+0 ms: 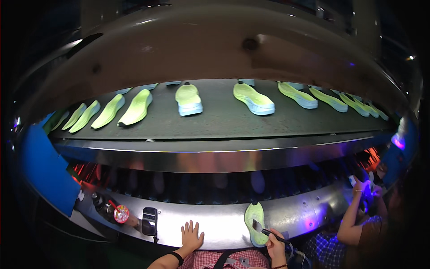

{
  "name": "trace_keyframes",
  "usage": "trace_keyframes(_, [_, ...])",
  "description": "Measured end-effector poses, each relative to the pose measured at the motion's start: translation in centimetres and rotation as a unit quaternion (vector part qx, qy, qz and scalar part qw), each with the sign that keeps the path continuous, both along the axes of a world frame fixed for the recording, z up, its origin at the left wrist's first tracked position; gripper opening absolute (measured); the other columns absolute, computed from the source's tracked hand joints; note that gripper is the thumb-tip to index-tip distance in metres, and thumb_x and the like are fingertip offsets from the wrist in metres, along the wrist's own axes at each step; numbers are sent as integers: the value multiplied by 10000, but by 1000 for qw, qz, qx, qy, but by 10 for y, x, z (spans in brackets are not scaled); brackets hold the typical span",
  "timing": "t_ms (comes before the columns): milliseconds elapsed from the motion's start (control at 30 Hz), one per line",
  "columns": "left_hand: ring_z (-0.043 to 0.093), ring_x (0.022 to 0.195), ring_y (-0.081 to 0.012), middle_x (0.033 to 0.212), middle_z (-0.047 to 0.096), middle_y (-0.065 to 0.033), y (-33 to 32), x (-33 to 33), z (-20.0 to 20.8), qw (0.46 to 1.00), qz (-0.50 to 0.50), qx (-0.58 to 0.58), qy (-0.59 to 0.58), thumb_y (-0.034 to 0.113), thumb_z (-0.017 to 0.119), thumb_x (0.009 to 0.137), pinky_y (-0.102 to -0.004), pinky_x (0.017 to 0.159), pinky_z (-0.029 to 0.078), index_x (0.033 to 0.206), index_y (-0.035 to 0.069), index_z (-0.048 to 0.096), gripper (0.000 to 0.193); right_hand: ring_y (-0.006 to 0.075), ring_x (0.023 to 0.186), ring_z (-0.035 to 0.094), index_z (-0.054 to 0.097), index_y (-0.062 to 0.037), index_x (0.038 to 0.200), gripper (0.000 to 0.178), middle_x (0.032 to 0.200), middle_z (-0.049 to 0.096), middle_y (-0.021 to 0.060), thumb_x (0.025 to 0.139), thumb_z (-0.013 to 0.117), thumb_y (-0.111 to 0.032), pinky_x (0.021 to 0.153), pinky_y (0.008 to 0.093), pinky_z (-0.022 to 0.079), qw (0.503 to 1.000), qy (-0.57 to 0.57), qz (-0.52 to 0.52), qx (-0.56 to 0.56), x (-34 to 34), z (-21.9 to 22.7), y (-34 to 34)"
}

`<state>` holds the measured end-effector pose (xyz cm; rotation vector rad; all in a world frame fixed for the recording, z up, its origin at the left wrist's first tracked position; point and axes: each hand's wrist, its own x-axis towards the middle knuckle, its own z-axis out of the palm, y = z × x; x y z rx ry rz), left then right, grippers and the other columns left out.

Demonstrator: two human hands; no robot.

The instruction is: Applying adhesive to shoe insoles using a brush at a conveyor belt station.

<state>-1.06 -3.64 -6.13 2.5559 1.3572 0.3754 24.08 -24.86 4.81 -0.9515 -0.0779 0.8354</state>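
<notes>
My left hand (191, 235) lies flat with fingers spread on the shiny metal ledge (224, 220) in front of me. Nothing is in it. In my right hand (275, 246) is a brush with a black handle (267, 232), gripped between thumb and fingers. Its dark bristle end touches the inner face of a pale yellow-green shoe sole (254, 212). That sole lies lengthwise on the ledge, heel and toe pointing away from and toward me, just left of my right hand.
Above the ledge, a dark conveyor belt (215, 127) carries several green-and-blue soles (253, 97) under a brown hood (201, 54). On the ledge's left are a phone-like black device (149, 220), a lidded cup (121, 214) and a dark bottle (99, 201). A co-worker's hands (359, 184) are at the right.
</notes>
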Motion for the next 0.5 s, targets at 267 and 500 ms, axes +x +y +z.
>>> trace_keyframes(267, [412, 1139, -379, 1213, 471, -183, 47, 37, 159, 943, -93, 155, -278, 111, 617, 711, -444, 961, 332, 1071, 40, 566, 370, 129, 491, 464, 458, 20, 1101, 308, 912, 597, 171, 804, 535, 29, 466, 248, 394, 1000, 16, 6, 23, 8, -11, -7])
trace_keyframes(500, [429, 1114, -373, 1171, 492, -181, 85, 52, 347, 872, -137, 361, -302, 97, 629, 694, -438, 947, 342, 1023, 29, 568, 341, 126, 483, 471, 465, 19, 1076, 290, 957, 594, 182, 799, 550, 14, 463, 247, 402, 1000, 25, 1, 12, 4, -6, -15])
